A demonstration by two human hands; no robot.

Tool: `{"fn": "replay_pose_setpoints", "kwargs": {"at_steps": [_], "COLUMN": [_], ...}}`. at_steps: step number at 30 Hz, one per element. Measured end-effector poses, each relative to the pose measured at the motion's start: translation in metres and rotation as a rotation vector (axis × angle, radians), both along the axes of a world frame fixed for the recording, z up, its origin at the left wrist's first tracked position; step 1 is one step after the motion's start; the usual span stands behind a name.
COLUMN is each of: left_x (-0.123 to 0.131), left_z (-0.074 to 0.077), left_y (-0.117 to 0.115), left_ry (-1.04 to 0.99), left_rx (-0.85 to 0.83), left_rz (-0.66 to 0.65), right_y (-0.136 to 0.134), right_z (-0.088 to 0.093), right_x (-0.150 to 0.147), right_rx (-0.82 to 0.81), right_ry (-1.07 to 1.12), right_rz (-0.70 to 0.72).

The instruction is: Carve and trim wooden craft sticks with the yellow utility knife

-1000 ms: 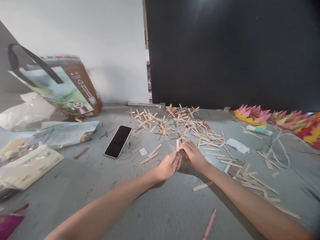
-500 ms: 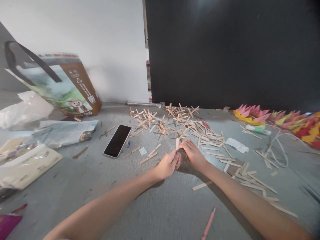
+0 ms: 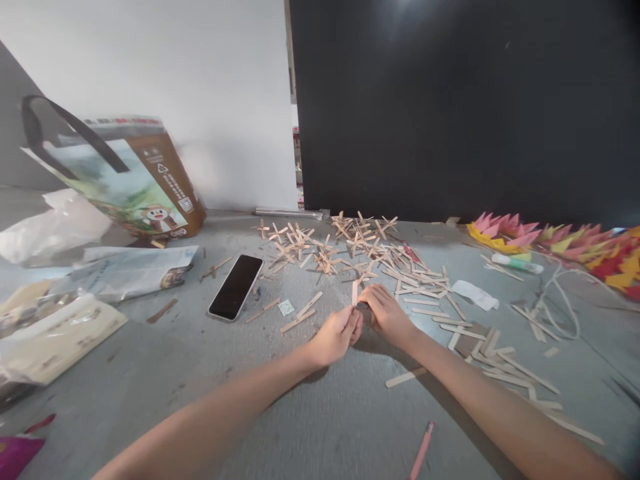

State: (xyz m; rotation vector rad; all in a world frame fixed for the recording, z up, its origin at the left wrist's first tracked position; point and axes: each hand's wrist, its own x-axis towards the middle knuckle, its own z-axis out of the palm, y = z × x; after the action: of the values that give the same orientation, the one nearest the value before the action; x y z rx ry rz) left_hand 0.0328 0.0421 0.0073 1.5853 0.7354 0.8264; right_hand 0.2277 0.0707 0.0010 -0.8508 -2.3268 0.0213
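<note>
My left hand (image 3: 334,335) is closed around the lower end of a wooden craft stick (image 3: 355,292), which stands upright above the fingers. Close against it, my right hand (image 3: 385,312) pinches a small dark object (image 3: 362,306) at the stick's side; its kind is too small to make out. Both hands are just above the grey table, fingers nearly touching. Beyond them lies a heap of craft sticks joined into crosses and stars (image 3: 325,250). Loose craft sticks (image 3: 420,277) spread to the right, and one stick (image 3: 404,378) rests below my right wrist.
A phone (image 3: 236,287) lies left of my hands. Farther left are a printed bag (image 3: 150,180) and plastic packets (image 3: 75,333). A pink pencil (image 3: 423,450) lies in front. At right are a glue stick (image 3: 517,263), a white cable (image 3: 575,320) and folded paper pieces (image 3: 505,233).
The view has tilted slightly, so most things sit a little lower. Both hands keep their hold, with the small dark object still against the craft stick.
</note>
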Motion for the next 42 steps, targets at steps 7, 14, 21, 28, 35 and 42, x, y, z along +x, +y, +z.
{"fn": "replay_pose_setpoints", "kwargs": {"at_steps": [7, 14, 21, 28, 35, 42], "left_x": [0.001, 0.0, 0.001, -0.001, -0.004, -0.005], "left_z": [-0.005, 0.001, 0.0, -0.006, -0.01, -0.004], "left_y": [0.001, -0.001, 0.0, 0.005, 0.009, 0.008], "left_ry": [0.096, 0.069, -0.115, -0.112, 0.084, 0.149], "left_rx": [0.086, 0.017, -0.162, -0.21, -0.087, -0.048], "left_rz": [0.027, 0.037, 0.131, 0.127, 0.103, 0.098], "right_y": [-0.002, -0.001, 0.0, -0.005, -0.008, -0.009], "right_z": [0.0, 0.001, 0.001, 0.003, 0.021, 0.029], "right_x": [-0.002, -0.001, -0.001, 0.001, -0.009, -0.014], "right_rx": [-0.036, -0.073, -0.106, -0.22, -0.379, -0.444], "right_ry": [-0.018, 0.019, 0.204, 0.277, 0.433, 0.455], "right_rz": [-0.023, 0.012, -0.075, -0.065, -0.027, -0.003]}}
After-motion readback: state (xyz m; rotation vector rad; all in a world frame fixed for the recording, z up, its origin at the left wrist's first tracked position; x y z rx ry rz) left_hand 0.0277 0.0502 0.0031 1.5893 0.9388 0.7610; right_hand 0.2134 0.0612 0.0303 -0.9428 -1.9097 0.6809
